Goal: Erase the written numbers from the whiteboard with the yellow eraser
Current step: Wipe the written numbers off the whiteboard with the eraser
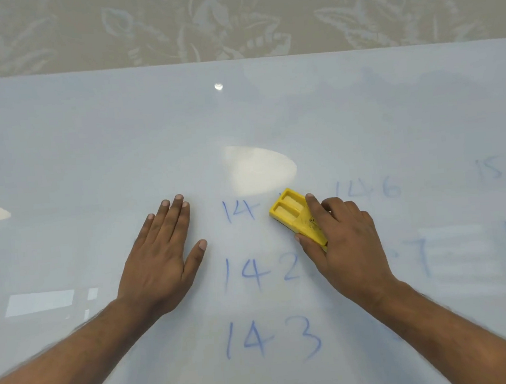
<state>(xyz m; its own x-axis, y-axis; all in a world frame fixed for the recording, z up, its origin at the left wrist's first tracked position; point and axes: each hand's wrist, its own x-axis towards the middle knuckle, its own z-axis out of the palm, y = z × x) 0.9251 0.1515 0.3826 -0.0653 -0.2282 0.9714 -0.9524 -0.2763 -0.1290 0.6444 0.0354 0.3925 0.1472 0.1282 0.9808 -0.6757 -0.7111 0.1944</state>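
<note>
**Eraser sitting on the top number**

Glossy, flat whiteboard (360, 106), loads of bare room up top. Our left hand (162, 255) lies flat, fingers straight. Right hand (344, 239) grips the blocky yellow plastic eraser (293, 212) beside the blue "14" (238, 210).

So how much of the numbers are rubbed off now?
Only a little. The top number reads just 14, its last digit gone. The right hand grips the yellow eraser beside it. 142, 143 and faint 146 remain.

Right hand (346, 238) grips yellow eraser (296, 215) on whiteboard (88, 145).
</note>
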